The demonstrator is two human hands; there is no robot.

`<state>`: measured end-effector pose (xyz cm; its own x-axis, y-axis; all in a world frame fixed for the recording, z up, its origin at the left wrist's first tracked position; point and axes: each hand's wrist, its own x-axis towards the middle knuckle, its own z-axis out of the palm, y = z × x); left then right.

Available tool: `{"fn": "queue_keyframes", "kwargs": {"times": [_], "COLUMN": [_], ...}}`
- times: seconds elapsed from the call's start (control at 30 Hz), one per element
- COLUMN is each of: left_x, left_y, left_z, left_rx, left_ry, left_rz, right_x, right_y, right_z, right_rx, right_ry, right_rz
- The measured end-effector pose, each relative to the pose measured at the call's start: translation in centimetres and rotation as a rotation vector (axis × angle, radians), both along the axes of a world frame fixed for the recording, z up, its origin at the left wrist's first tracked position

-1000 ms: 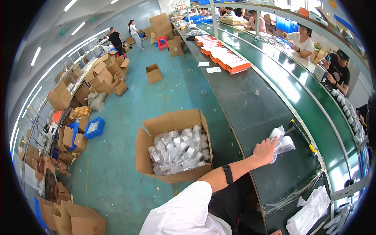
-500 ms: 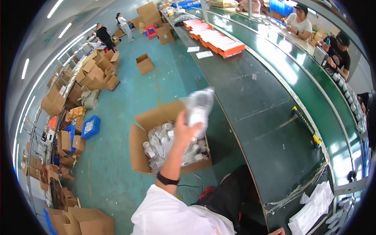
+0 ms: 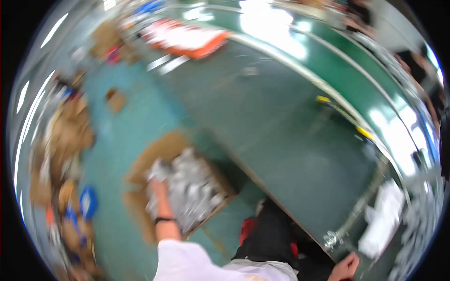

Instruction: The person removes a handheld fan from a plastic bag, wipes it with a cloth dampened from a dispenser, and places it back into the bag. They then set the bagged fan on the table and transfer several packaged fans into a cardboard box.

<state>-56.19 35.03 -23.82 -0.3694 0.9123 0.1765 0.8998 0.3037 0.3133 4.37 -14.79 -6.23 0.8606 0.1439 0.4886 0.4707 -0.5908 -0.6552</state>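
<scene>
My left hand point(image 3: 160, 187), a black band on its wrist, reaches into an open cardboard box point(image 3: 157, 146) on the floor. A clear plastic bag point(image 3: 160, 169) touches its fingertips; motion blur hides whether the fingers grip it. Many similar clear bags point(image 3: 190, 187) with white and grey parts fill the box. At the table's near edge, my right hand point(image 3: 346, 267) looks partly curled, with no object visible in it. Its fingers are too smeared to tell whether they are closed.
A dark green table point(image 3: 262, 136) runs along my right, its edge beside the box. A yellow-and-dark tool point(image 3: 344, 114), white plastic bags point(image 3: 383, 218) and orange-and-white packages point(image 3: 187, 40) lie on it. Cardboard boxes point(image 3: 70, 126) are piled at left. People work across the conveyor point(image 3: 323, 58).
My left hand has moved down and left from above the box into its contents, the bagged item going with it. The view has shifted and blurred. More of my right hand shows.
</scene>
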Motion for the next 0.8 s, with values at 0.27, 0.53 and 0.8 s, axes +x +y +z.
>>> {"fn": "queue_keyframes", "kwargs": {"times": [0.27, 0.53, 0.8], "left_x": [-7.2, 13.7, 30.0], "left_y": [3.9, -3.3, -8.6], "left_z": [-1.7, 14.2, 26.6], "left_rx": [0.127, 0.381, 0.567], "left_ry": [1.379, 0.442, -0.095], "left_rz": [-0.340, -0.270, -0.524], "right_x": [0.9, -0.8, -1.0], "right_y": [5.0, 1.9, 1.8], "right_z": [2.8, 3.3, 3.4], "right_rx": [-0.194, -0.152, -0.054], "right_ry": [-0.249, -0.298, -0.279], "right_rz": [0.016, -0.023, 0.073]}}
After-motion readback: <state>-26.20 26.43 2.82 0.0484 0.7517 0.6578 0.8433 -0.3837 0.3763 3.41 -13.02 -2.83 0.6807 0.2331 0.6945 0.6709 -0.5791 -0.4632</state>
